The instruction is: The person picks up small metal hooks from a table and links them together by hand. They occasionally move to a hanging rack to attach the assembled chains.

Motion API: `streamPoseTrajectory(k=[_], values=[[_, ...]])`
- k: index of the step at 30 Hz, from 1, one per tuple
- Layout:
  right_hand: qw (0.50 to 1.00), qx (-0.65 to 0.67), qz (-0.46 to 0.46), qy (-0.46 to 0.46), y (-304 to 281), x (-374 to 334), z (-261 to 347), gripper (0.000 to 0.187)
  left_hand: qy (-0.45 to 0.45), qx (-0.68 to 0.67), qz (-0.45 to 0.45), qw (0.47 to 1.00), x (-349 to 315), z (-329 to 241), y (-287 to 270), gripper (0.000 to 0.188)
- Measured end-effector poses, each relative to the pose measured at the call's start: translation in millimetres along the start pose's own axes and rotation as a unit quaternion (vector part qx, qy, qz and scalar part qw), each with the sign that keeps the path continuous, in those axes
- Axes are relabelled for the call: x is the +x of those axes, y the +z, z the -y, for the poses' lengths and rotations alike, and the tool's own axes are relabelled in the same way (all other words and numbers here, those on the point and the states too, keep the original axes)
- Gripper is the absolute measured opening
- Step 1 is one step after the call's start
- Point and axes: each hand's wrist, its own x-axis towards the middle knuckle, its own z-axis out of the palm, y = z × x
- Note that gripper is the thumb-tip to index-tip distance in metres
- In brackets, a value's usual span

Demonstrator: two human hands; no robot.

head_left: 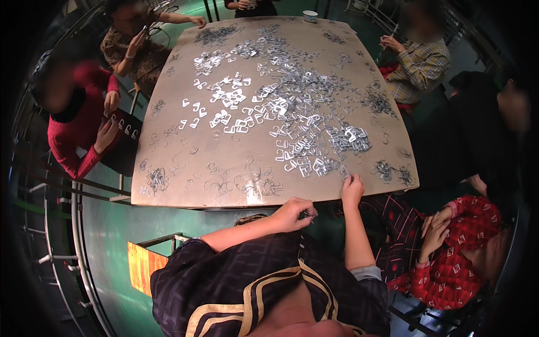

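Observation:
A large beige table is strewn with several small shiny metal clips, heaped thickest in the middle and near the front edge. My right hand reaches over the table's near edge, and its fingertips touch the clips at the front right of the heap. Whether it pinches one is too small to tell. My left hand hovers just below the table's front edge, fingers curled shut. My dark patterned sleeve with gold stripes fills the lower middle.
Other people sit around the table: one in red at the left, one in brown at the far left, one in plaid at the far right, one in red patterned clothes beside me. A white cup stands at the far edge. An orange stool stands at the lower left on the green floor.

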Motion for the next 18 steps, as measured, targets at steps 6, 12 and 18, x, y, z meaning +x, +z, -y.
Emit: streamPoseTrajectory(k=[6, 12, 18], values=[[0.910, 0.385, 0.119, 0.093, -41, -38, 62, 0.015, 0.000, 0.021, -0.036, 0.999, 7, 8, 6, 0.014], [0.939, 0.326, 0.109, 0.033, -75, -61, 96, 0.014, -0.009, 0.050, -0.054, 0.997, 16, 4, 7, 0.014], [0.959, 0.263, 0.097, -0.043, -91, -65, 116, 0.019, -0.046, 0.034, -0.052, 0.997, 19, 7, 8, 0.011]])
